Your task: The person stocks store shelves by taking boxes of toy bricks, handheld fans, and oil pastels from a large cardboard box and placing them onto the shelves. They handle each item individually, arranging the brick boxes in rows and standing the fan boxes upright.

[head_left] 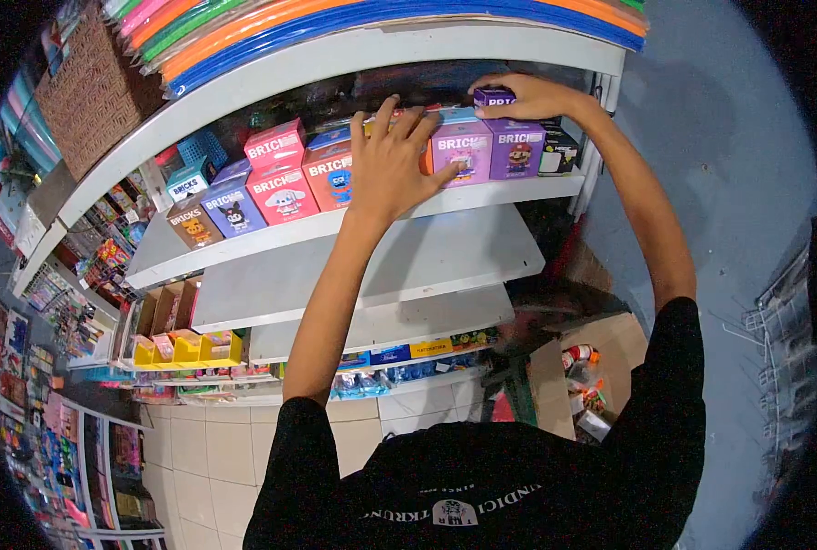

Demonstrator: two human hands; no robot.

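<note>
A row of small toy brick boxes lines the upper white shelf. My left hand [392, 163] lies with fingers spread over the middle of the row, its thumb against a pink-lilac brick box [460, 145]. At the right end, my right hand [535, 96] grips a small purple brick box [493, 97] on top of a larger purple box [518, 154] with a red-capped figure. Left of my left hand stand an orange box [328, 172] with a blue figure and two stacked pink boxes [280, 194]. Boxes behind my left hand are partly hidden.
Lower grey shelves [454, 243] sit beneath the row. Flat colourful packs [408, 14] lie on the shelf above. A cardboard box [548, 385] with mixed goods stands at lower right, yellow bins [188, 350] at lower left. A dark box [558, 151] ends the row.
</note>
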